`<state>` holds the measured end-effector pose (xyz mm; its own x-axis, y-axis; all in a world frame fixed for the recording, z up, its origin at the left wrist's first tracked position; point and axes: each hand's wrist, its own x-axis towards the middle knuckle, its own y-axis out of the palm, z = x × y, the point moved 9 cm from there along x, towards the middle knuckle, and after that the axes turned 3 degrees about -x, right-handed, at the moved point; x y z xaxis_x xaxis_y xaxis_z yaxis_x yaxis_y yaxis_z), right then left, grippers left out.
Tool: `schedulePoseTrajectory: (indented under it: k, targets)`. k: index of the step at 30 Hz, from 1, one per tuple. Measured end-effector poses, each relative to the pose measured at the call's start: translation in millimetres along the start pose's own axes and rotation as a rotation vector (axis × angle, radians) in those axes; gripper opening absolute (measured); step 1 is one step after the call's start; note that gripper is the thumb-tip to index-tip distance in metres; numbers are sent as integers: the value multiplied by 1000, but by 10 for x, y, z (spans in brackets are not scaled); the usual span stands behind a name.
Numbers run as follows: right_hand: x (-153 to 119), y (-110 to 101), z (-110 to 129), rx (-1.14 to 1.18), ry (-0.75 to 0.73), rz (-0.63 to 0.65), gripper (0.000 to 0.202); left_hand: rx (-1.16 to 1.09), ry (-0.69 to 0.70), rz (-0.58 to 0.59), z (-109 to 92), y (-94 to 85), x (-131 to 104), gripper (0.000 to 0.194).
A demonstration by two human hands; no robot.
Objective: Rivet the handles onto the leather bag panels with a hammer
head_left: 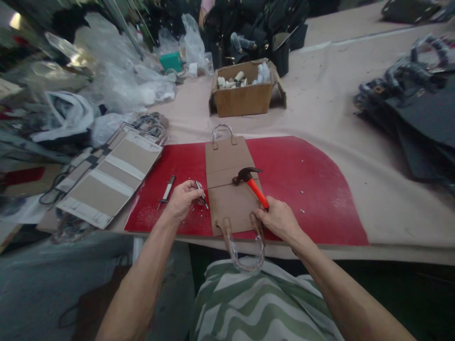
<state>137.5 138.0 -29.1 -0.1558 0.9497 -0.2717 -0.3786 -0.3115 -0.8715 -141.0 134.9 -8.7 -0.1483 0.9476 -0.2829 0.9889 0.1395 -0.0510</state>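
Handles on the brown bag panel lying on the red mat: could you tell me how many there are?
2: one handle at the panel's far end, one at the near end, hanging over the table edge by the right hand.

cluttered beige worktable (337, 104), red mat (305, 184)

- Flat tan bag panel (227, 189): matt, paper-like board, with clear glossy plastic wrap round its looped handles.
- Hammer with a dark metal head and smooth orange plastic handle (253, 183).
- Red work mat (302, 180): slightly glossy, finely scuffed near its front edge.
- Beige table cover (373, 189): matt cloth.
- Brown cardboard box (243, 97): dull, rough.
- Thin metal pin (202, 193): shiny.
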Motion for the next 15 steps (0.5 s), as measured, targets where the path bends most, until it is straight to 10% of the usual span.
schedulePoseTrajectory:
  k: [7, 15]
  targets:
    - [7, 9, 5, -7, -18, 7, 18, -211, 145, 5, 170, 713, -458, 26]
    - [-6, 13, -20, -2, -21, -9, 21, -68, 231, -5, 318, 801, -501, 17]
